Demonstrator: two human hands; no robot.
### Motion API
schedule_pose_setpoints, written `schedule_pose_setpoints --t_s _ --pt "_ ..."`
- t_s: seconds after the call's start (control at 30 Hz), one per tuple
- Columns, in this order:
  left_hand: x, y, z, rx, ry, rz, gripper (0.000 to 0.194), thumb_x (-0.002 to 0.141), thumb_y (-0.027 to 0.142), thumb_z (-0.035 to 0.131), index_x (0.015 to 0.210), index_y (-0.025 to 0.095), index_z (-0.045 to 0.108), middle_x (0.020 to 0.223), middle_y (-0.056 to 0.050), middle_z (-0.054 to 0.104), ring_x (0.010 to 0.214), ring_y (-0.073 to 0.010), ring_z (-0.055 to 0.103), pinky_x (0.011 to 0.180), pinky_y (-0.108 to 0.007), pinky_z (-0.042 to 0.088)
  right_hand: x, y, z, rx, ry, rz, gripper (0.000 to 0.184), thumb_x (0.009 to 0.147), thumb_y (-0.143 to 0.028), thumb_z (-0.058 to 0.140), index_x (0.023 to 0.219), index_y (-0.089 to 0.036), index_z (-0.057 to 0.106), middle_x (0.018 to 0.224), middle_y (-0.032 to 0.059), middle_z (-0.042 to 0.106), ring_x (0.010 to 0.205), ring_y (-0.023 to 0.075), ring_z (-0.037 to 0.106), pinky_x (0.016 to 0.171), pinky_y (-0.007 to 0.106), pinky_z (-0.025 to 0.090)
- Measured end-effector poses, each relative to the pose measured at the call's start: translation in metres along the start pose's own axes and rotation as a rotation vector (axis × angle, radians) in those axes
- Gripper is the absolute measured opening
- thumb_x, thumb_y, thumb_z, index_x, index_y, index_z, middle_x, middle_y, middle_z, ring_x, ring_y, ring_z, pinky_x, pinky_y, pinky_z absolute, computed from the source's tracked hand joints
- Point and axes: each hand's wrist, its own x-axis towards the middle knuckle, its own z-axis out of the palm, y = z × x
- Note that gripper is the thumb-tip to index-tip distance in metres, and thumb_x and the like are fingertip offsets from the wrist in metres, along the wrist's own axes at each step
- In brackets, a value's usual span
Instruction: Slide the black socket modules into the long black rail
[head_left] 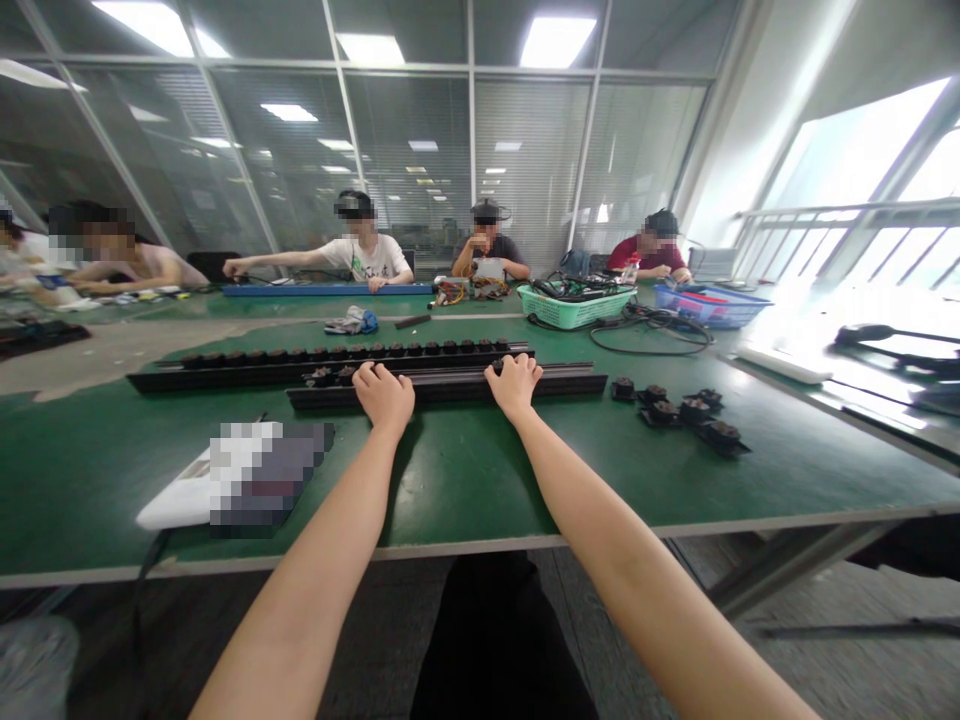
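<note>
My left hand [384,398] and my right hand [514,387] lie palm down on a long black rail [555,386], fingers curled over its far edge. The hands hide part of the rail. Just behind it runs a second black rail [225,376] carrying a row of several small dark knobbed parts [352,351]. Two of these parts [324,376] sit close to the fingers of my left hand. To the right of my right hand, several loose dark fittings [679,412] lie on the green table [120,480].
A white object with a pixelated top [247,475] lies left of my left arm. Farther along stand a green basket of cables [576,304] and a blue basket [709,305]. Several seated people work at the table's far side.
</note>
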Motion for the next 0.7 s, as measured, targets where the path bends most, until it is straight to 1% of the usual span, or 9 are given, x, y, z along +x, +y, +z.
schedule_pose_setpoints --t_s 0.07,0.27,0.47,0.63,0.7 --pt "-0.0001 0.0002 -0.0001 -0.006 0.005 -0.003 0.039 0.088 0.023 0.054 0.123 0.006 0.06 0.146 -0.03 0.051 0.145 -0.0454 0.041 0.124 -0.063 0.035 0.0001 0.0 0.0001 -0.001 -0.006 0.001 0.036 0.101 -0.04 0.056 0.114 -0.014 0.077 0.122 0.0209 0.066 0.118 0.0358 0.052 0.104 0.047 0.034" --pt "0.0002 0.0011 -0.0023 0.02 -0.028 0.003 0.041 0.09 0.022 0.054 0.125 0.002 0.059 0.148 -0.034 0.049 0.145 -0.0462 0.04 0.124 -0.063 0.034 0.0006 -0.0004 0.0007 -0.012 -0.016 0.011 0.037 0.101 -0.04 0.055 0.116 -0.013 0.076 0.122 0.0206 0.065 0.119 0.0353 0.053 0.105 0.047 0.034" --pt "0.0003 0.0012 -0.0026 0.027 -0.037 0.001 0.041 0.089 0.022 0.055 0.125 0.003 0.059 0.149 -0.033 0.048 0.146 -0.0463 0.04 0.125 -0.064 0.033 0.0002 -0.0009 -0.0007 -0.024 -0.031 0.018 0.038 0.101 -0.041 0.056 0.117 -0.013 0.076 0.124 0.0202 0.065 0.12 0.0354 0.054 0.105 0.046 0.035" --pt "0.0004 0.0 -0.0008 0.038 -0.031 0.005 0.041 0.091 0.023 0.055 0.125 0.001 0.059 0.148 -0.033 0.049 0.146 -0.046 0.04 0.126 -0.06 0.033 0.0 -0.0011 -0.0012 -0.013 -0.024 0.017 0.037 0.101 -0.04 0.056 0.117 -0.013 0.076 0.124 0.0207 0.065 0.12 0.0353 0.053 0.105 0.046 0.035" --pt "0.0003 -0.0003 -0.0003 0.034 -0.025 0.003 0.041 0.09 0.023 0.055 0.126 0.002 0.059 0.149 -0.033 0.049 0.146 -0.0457 0.04 0.125 -0.061 0.033 0.0002 -0.0011 -0.001 -0.005 -0.022 0.018 0.037 0.101 -0.04 0.056 0.116 -0.013 0.076 0.123 0.0208 0.065 0.12 0.0356 0.053 0.105 0.047 0.034"
